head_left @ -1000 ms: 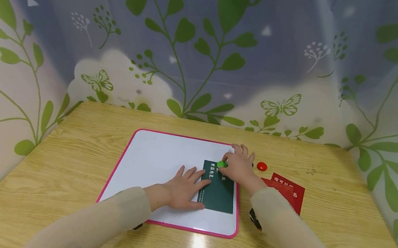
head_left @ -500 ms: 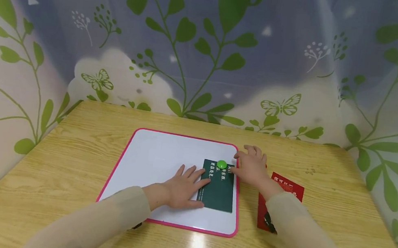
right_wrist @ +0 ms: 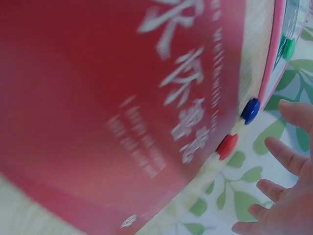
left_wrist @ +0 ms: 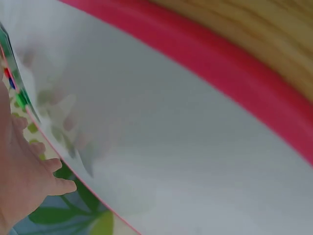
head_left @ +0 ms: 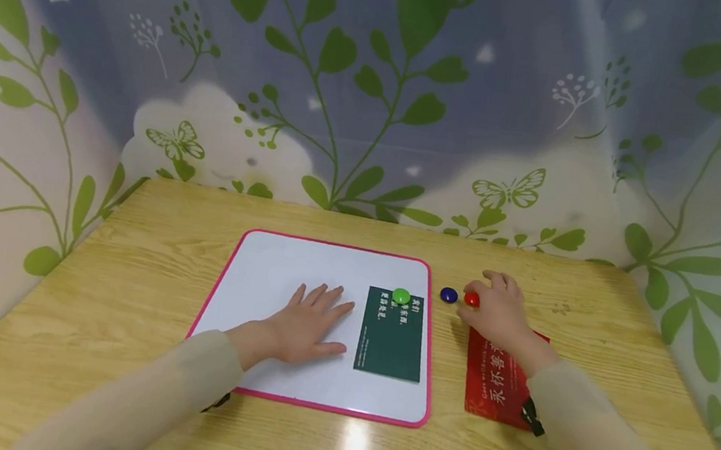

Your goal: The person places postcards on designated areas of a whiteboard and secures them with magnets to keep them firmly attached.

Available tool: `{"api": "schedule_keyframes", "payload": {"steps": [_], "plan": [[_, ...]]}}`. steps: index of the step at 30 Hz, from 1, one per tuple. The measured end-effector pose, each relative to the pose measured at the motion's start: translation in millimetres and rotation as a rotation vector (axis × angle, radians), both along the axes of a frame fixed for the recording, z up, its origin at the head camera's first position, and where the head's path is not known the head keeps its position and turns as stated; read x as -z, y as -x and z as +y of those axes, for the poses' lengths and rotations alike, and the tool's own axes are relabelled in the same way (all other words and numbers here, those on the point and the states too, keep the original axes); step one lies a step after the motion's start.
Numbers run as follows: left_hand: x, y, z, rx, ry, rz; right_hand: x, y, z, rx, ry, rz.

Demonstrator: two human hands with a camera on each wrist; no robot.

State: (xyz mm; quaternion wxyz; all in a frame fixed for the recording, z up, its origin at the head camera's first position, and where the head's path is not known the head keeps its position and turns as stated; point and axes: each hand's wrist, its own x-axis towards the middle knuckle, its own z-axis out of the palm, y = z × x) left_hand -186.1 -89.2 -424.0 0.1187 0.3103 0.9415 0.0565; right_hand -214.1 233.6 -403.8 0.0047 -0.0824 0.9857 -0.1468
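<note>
My left hand lies with spread fingers over the middle of a pink-edged whiteboard, holding nothing. Right of its fingers, a dark green card with white lettering lies on the board, a round green magnet on its upper part. My right hand reaches above a red card, thumb and fingers close to a red magnet. The right wrist view shows its fingers apart and spread, clear of the red magnet. Between that magnet and the board sits a blue magnet.
The wooden table extends around the board. A leaf-patterned cloth stands behind the table and along both sides. A black strap hangs at the right wrist, over the red card.
My right hand has let go of the green magnet, leaving it on the card, and moved right to the red magnet. My left hand has slid left off the green card.
</note>
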Motion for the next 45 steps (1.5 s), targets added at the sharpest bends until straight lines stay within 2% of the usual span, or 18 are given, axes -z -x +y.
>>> {"api": "schedule_keyframes", "payload": {"steps": [5,14,25,31,37,45], "plan": [[-1.3,2.6,-19.0,-0.041,-0.027,0.019,2.5,-4.3,14.1,-0.017,-0.036,0.021],[9.0,2.7,-66.5,-0.105,-0.07,0.08,2.3,-14.7,33.1,-0.002,-0.027,0.001],[11.7,-2.0,-112.5,-0.243,-0.09,0.129,4.7,-24.4,54.6,0.006,-0.047,-0.043],[15.9,-2.0,-124.0,-0.286,-0.087,0.102,7.9,-29.8,65.8,-0.014,-0.043,-0.097],[16.5,-2.8,-125.8,-0.301,-0.075,0.1,10.0,-33.7,73.3,-0.013,-0.06,-0.121],[17.2,-1.5,-125.7,-0.312,-0.069,0.075,13.5,-34.4,69.6,0.056,-0.055,-0.128]]}}
